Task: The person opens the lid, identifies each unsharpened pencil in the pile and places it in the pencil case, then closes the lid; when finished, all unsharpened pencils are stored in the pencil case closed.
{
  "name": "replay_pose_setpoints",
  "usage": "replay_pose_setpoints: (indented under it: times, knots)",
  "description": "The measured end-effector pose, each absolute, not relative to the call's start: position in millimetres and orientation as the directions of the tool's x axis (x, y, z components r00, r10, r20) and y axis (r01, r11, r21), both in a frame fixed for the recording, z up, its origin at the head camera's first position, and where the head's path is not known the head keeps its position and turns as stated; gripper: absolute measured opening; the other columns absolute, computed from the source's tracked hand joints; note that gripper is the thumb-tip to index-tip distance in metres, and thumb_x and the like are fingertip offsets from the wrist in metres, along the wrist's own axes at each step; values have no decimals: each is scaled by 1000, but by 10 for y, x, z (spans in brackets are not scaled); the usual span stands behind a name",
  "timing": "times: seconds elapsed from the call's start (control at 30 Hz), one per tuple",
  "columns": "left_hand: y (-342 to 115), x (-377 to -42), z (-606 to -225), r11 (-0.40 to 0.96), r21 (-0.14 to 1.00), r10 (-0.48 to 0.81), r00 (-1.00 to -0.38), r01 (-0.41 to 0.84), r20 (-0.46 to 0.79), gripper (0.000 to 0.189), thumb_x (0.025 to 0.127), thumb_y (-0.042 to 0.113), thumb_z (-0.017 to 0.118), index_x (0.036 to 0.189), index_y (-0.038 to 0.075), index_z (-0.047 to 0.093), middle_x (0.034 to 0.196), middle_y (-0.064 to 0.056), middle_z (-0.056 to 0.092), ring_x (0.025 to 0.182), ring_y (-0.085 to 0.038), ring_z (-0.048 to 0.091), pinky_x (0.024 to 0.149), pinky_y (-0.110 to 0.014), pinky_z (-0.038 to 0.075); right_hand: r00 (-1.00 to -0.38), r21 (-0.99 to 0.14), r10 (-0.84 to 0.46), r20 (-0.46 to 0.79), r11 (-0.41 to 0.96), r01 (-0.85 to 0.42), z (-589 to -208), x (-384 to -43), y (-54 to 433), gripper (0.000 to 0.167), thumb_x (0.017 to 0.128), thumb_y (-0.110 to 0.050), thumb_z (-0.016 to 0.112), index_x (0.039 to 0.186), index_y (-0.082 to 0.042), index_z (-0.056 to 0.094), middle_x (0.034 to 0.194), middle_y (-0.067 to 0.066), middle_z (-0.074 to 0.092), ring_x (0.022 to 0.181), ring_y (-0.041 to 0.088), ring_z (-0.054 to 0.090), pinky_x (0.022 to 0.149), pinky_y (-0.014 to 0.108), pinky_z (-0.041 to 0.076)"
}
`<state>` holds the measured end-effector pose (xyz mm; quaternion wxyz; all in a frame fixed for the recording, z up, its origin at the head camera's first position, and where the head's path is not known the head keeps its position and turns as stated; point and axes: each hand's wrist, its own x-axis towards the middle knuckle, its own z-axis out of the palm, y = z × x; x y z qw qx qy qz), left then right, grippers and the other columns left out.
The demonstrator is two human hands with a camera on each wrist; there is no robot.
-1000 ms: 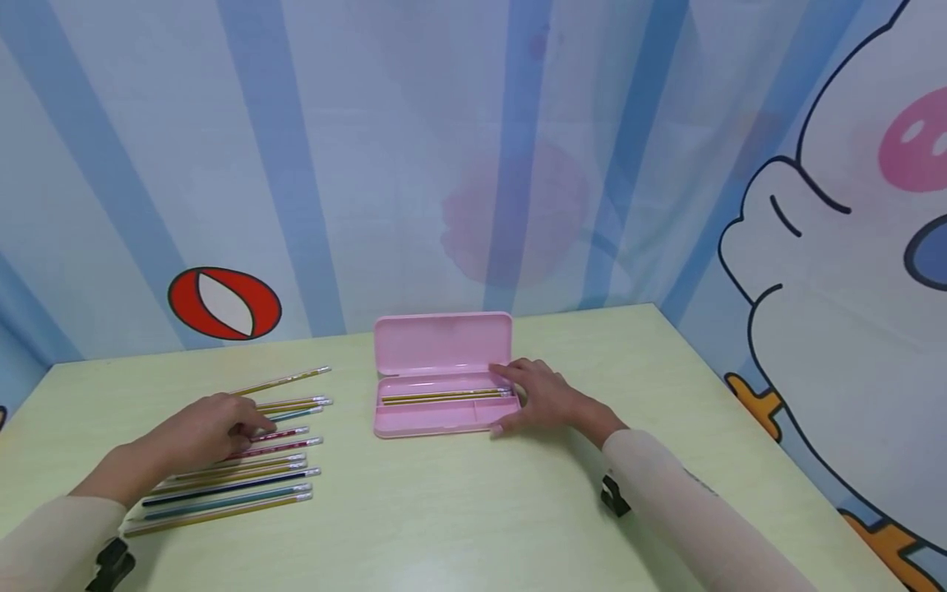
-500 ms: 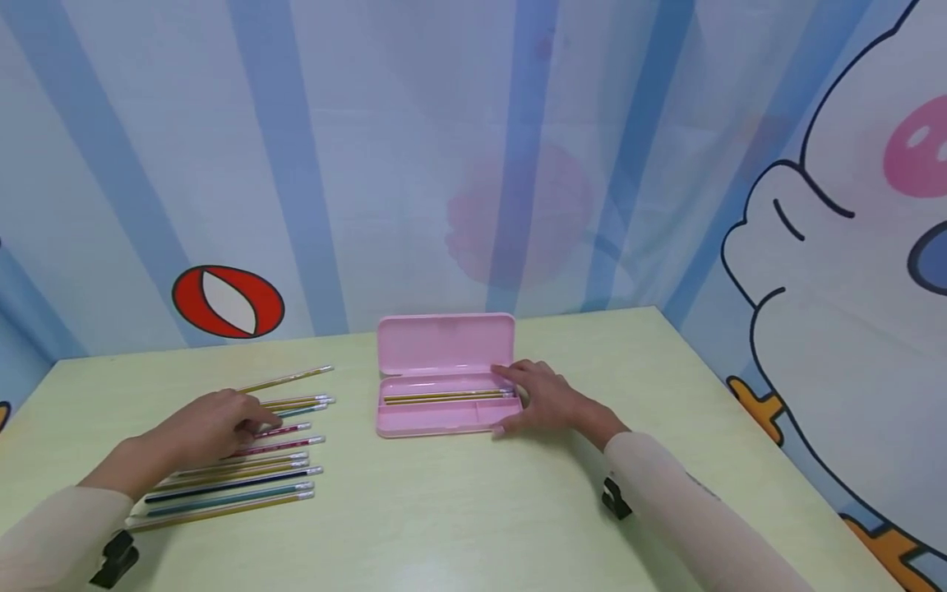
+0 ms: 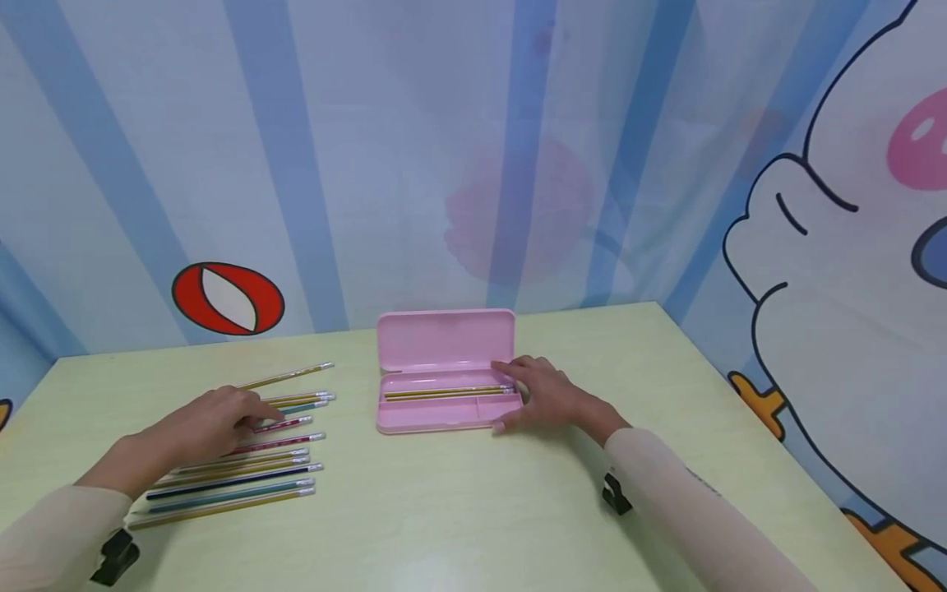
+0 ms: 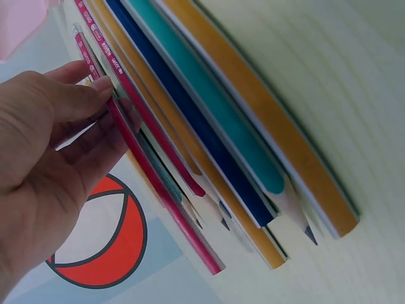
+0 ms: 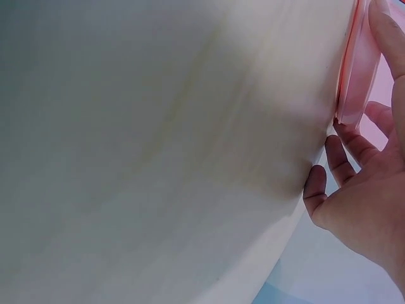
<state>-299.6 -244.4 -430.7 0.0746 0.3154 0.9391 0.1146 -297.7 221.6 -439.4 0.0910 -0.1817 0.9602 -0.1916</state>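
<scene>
In the left wrist view, my left hand pinches a red pencil between thumb and fingers. The head view shows the left hand over a row of pencils, with the eraser end of the red pencil sticking out past its fingers. My right hand holds the right end of a pink pencil case, thumb at the front edge and a finger at the hinge side. The case lies open, lid tilted back. Gold-striped pencils lie in its long rear compartment.
Below the left hand lie another red pencil, several gold ones, a dark blue pencil and a teal pencil. Above it rest more pencils, one gold pencil angled apart. A printed curtain stands behind the table.
The left hand has shifted slightly right and away with the red pencil. The right hand stays on the pencil case. The view has moved a little.
</scene>
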Motion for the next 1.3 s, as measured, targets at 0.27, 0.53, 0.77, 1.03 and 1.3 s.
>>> replay_pose_setpoints:
  times: [0.27,0.53,0.77,1.03,1.3]
  knots:
    - [-2426,-3000,-4290,785,274,600,-791,555,-117,35,83,-8,66,109,13,78,94,5,68,82,-13,54,69,-30,46,-918,-401,-379,-114,863,-307,-4391,-2977,2222,100,74,-55,82,156,-21,36,153,17,41,136,38,39,109,63,34]
    - [-2422,-2998,-4252,781,324,598,-788,534,-145,34,85,-7,66,112,11,77,93,5,69,80,-13,53,67,-27,44,-919,-396,-376,-113,866,-306,-4403,-2984,2225,100,74,-55,82,156,-21,36,153,17,41,136,37,39,109,62,35]
    - [-2415,-2984,-4236,779,358,593,-790,514,-158,34,86,-7,64,114,7,76,76,9,58,76,-11,50,63,-24,39,-921,-396,-368,-127,870,-293,-4395,-2992,2226,101,74,-56,82,156,-22,35,155,17,39,138,37,37,111,63,33]
    - [-2404,-2986,-4191,770,367,598,-791,521,-130,35,85,-7,65,113,9,76,78,8,61,74,-11,50,61,-23,39,-913,-382,-389,-123,868,-318,-4369,-2997,2212,101,74,-55,82,156,-20,35,154,18,41,137,37,38,111,62,33]
    - [-2361,-2994,-4121,778,378,574,-812,501,-105,44,82,-13,59,116,9,76,90,1,71,78,-13,55,65,-25,47,-914,-385,-389,-117,866,-319,-4377,-2987,2210,100,74,-55,82,156,-19,36,152,18,42,136,38,40,109,61,36]
